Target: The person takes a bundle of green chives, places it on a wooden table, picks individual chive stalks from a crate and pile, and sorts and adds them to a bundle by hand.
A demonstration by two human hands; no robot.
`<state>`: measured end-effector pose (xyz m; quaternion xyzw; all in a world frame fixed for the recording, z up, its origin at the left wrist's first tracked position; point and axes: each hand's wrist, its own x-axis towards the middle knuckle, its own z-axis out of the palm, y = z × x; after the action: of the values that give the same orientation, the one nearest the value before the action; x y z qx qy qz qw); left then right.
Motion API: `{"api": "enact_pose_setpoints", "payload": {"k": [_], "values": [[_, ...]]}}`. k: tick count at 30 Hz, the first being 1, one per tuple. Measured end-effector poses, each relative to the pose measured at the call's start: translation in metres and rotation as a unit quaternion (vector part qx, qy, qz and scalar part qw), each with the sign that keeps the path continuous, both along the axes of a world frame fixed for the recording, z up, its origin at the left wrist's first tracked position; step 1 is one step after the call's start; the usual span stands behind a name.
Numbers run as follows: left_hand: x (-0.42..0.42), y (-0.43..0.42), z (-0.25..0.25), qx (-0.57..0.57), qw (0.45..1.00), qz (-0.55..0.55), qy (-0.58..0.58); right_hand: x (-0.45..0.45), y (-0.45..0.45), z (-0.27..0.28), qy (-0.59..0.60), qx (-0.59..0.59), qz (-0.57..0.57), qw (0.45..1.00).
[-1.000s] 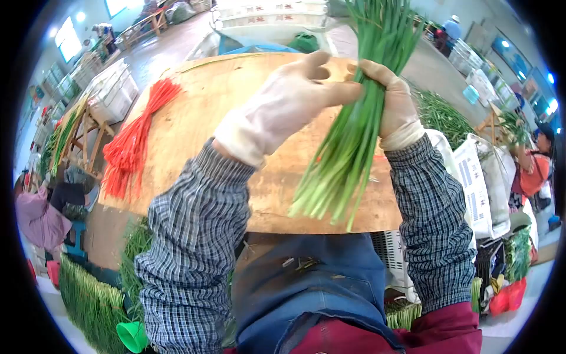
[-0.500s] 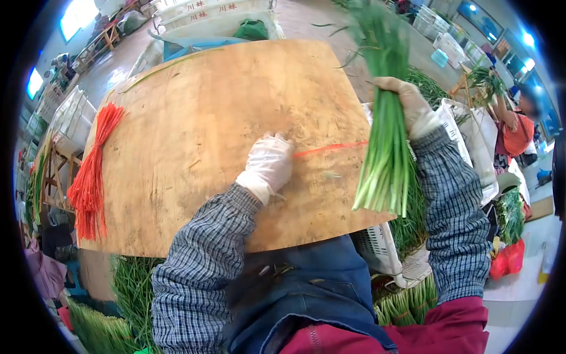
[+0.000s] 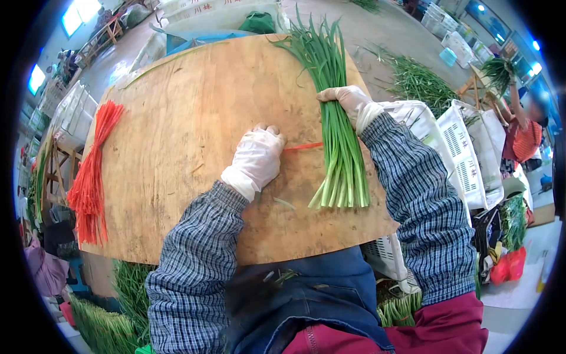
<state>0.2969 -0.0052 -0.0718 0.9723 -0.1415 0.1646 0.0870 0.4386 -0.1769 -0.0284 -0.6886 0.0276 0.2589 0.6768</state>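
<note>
My right hand point(image 3: 349, 105), in a thin whitish glove, is closed around the upper part of a bunch of garlic chives point(image 3: 341, 147). The cut pale ends point toward me and the leaf tips fan out at the far edge of the wooden board point(image 3: 177, 153). A red plastic strip point(image 3: 303, 146) stretches from my left hand point(image 3: 254, 158) to the chives, where the bunch covers the rest of it. My gloved left hand is closed over the near end of that strip, its fingertips mostly hidden. At the board's left side lies a tied bundle of red strips point(image 3: 97, 177).
White plastic crates point(image 3: 466, 156) stand to the right, with loose greens point(image 3: 418, 82) on the floor behind them. Bundled chives point(image 3: 100, 324) are stacked at lower left. Another person point(image 3: 525, 130) holds greens at far right.
My right hand has brought the bunch of garlic chives leftward from the board's right edge and onto the red strip. My left hand has shifted slightly left, still on the strip.
</note>
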Motion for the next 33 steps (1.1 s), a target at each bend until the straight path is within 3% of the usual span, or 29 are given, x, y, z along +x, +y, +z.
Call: {"api": "enact_pose_setpoints", "payload": {"k": [11,19,24,26,28,30,32,33], "values": [[0.02,0.006,-0.003,-0.009,0.999,-0.049,-0.005,0.006,0.01,-0.003,-0.01,-0.025,0.005,1.0],[0.017,-0.003,0.003,-0.009,1.0,-0.012,0.005,-0.004,0.011,-0.007,-0.027,-0.055,-0.026,0.998],[0.018,-0.001,0.001,-0.011,1.0,-0.013,-0.005,0.014,0.01,-0.033,-0.107,-0.15,-0.007,0.983],[0.015,0.002,0.003,-0.017,1.0,-0.009,0.0,-0.006,0.008,-0.006,-0.178,-0.265,0.011,0.948],[0.005,0.003,0.006,-0.099,0.995,0.015,-0.024,-0.014,0.005,0.003,-0.257,-0.372,0.046,0.891],[-0.008,0.002,0.01,-0.146,0.985,0.059,-0.066,0.003,-0.009,-0.017,-0.288,-0.318,0.051,0.902],[-0.028,-0.003,0.019,-0.195,0.976,0.099,-0.011,0.022,-0.026,-0.041,-0.345,-0.29,0.024,0.892],[-0.037,-0.007,0.021,-0.22,0.968,0.119,0.017,0.003,-0.033,-0.017,-0.34,-0.317,-0.002,0.886]]}}
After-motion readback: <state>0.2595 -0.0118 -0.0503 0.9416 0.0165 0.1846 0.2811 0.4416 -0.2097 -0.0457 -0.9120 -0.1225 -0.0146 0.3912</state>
